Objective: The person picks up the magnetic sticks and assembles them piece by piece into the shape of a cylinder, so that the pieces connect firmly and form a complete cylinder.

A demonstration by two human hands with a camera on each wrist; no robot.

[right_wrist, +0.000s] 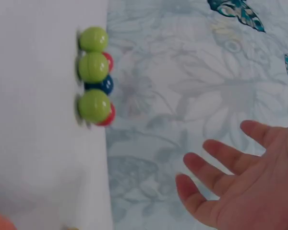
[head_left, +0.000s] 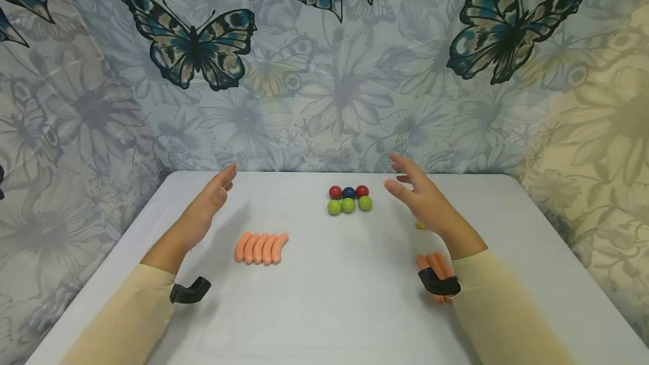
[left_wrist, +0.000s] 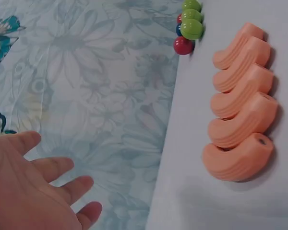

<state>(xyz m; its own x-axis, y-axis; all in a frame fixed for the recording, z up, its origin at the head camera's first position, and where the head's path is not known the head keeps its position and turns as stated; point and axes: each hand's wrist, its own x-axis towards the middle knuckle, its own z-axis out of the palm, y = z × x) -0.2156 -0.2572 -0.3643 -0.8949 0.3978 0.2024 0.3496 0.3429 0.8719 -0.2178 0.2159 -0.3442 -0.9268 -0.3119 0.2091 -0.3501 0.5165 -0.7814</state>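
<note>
My left hand [head_left: 205, 210] is held above the left side of the table, fingers extended and holding nothing. Beside it on the table lies a row of several curved orange sausage-shaped pieces [head_left: 261, 248]; up close, these pieces [left_wrist: 242, 117] show ridges and a small hole in one end. My right hand [head_left: 423, 199] hovers above the right side, fingers spread and nothing in its grasp. Between the hands, toward the back, three green balls [head_left: 348, 205] sit in front of two red balls [head_left: 362, 191] and a blue ball [head_left: 349, 193].
More orange pieces [head_left: 442, 263] lie under the right wrist, partly hidden by its black strap [head_left: 439, 283]. A small yellow thing [head_left: 420, 225] peeks out beside the right hand, mostly covered. Behind the white table [head_left: 324, 308] hangs a butterfly-patterned cloth [head_left: 345, 94].
</note>
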